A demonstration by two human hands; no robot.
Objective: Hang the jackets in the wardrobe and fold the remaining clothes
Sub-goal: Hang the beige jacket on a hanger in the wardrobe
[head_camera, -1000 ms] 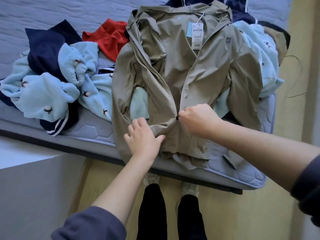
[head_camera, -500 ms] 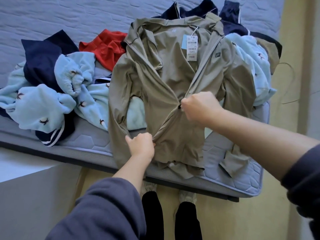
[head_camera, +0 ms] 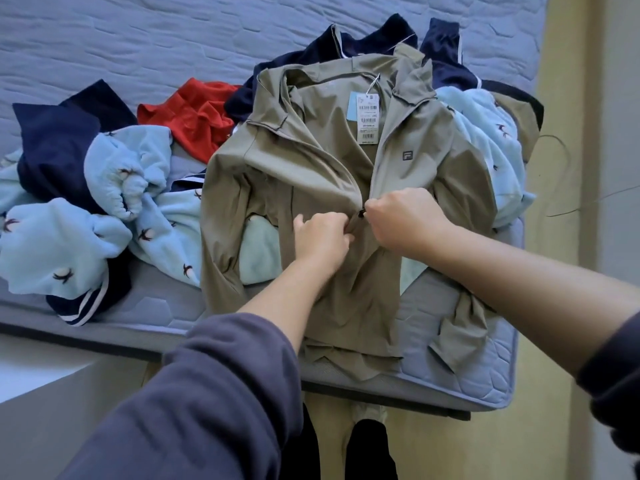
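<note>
Grip of left hand (head_camera: 322, 237) pinching khaki jacket (head_camera: 304, 161) beside zip pull (head_camera: 362, 213), up from hem, right hand (head_camera: 403, 220) still pinching pull

Both forearms reach over the jacket (head_camera: 304, 161). The left grip (head_camera: 322, 237) pinches its front at mid-chest; the right grip (head_camera: 403, 220), just beside, pinches its zipper pull (head_camera: 362, 213).

Jacket (head_camera: 294, 161) on mattress (head_camera: 138, 46) (clothes pile (head_camera: 62, 244) left of it)

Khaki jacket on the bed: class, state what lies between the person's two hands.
The head view shows the dark zip pull and a fold of the khaki jacket between the left hand, pinching the fabric, and the right hand at the zip.
</note>
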